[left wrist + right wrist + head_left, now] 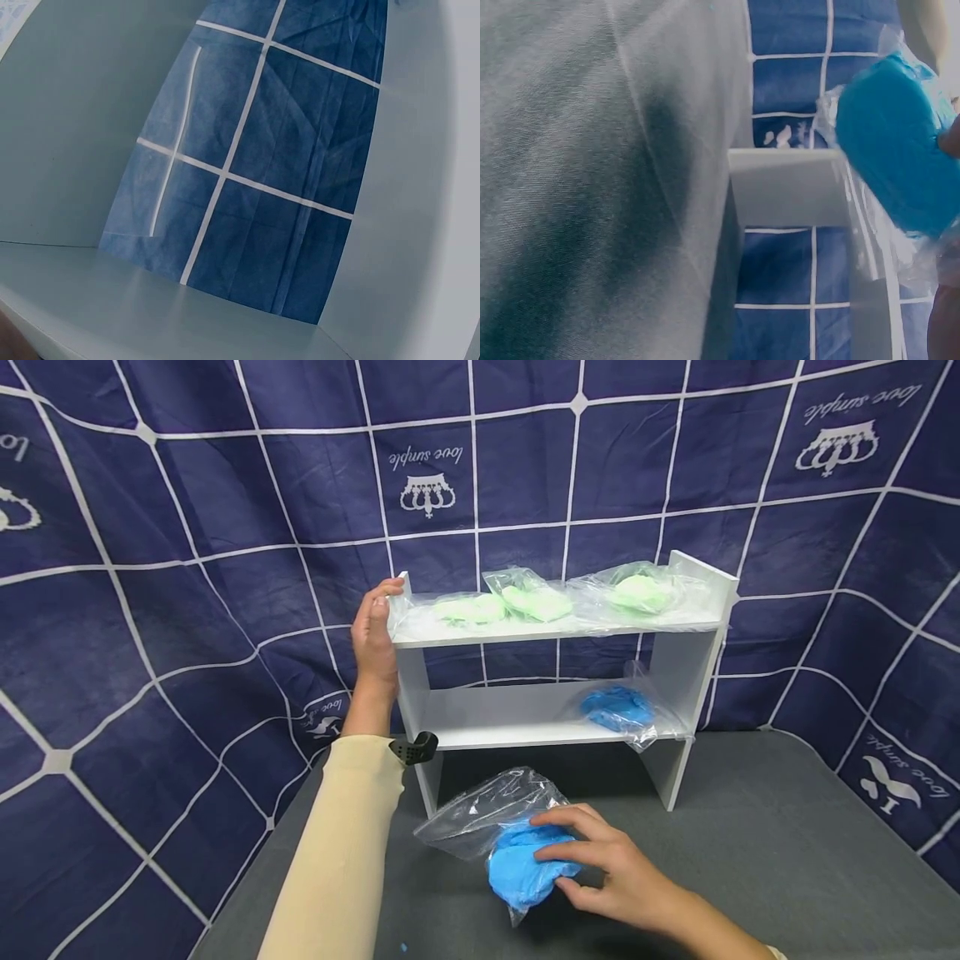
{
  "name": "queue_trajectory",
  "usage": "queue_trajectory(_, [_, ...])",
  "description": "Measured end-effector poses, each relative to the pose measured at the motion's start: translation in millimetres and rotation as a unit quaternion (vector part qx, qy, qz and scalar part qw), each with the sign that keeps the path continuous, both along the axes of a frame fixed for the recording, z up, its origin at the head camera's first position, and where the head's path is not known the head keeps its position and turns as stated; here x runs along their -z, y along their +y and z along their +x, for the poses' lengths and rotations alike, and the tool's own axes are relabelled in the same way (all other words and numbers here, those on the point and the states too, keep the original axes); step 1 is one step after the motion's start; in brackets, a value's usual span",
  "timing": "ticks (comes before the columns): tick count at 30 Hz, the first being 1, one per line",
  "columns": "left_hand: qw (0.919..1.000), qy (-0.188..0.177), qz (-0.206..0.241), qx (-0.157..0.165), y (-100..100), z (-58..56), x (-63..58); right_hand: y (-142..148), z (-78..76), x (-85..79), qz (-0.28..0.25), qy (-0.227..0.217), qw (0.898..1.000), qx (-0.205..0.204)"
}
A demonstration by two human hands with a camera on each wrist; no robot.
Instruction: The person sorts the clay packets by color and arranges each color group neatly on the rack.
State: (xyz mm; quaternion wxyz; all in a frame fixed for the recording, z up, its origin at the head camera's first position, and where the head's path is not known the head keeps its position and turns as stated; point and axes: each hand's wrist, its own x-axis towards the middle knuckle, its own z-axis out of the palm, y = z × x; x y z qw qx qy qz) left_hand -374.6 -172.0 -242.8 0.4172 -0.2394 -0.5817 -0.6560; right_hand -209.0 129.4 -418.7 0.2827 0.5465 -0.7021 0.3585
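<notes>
In the head view my right hand (611, 868) pinches a clear plastic bag with a soft blue lump (525, 864) inside, held in front of the white shelf (551, 637). The right wrist view shows this blue lump (896, 142) close up, with fingers at its edge. My left hand (377, 635) grips the shelf's upper left side panel, thumb toward me. Three bagged pale green lumps (536, 602) lie along the top board. On the lower board, toward the right, sits another bagged blue lump (618, 707). The left wrist view shows mostly the shelf's inner panels (405, 187).
The shelf stands on a dark grey surface (780, 852). Behind it and at both sides hangs a navy cloth (525, 468) with white grid lines. A tiny blue bit (403, 947) lies near the front edge of the view.
</notes>
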Motion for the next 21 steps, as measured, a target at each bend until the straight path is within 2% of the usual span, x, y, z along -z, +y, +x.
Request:
queue_trajectory(10, [1.0000, -0.002, -0.003, 0.002, 0, -0.5, 2.2, -2, -2.2, -3.1, -0.058, 0.013, 0.998, 0.004])
queue_trajectory(21, [1.0000, 0.003, -0.002, 0.004, -1, 0.2, 0.6, -5, -7.7, -43.5, -0.144, 0.064, 0.987, 0.016])
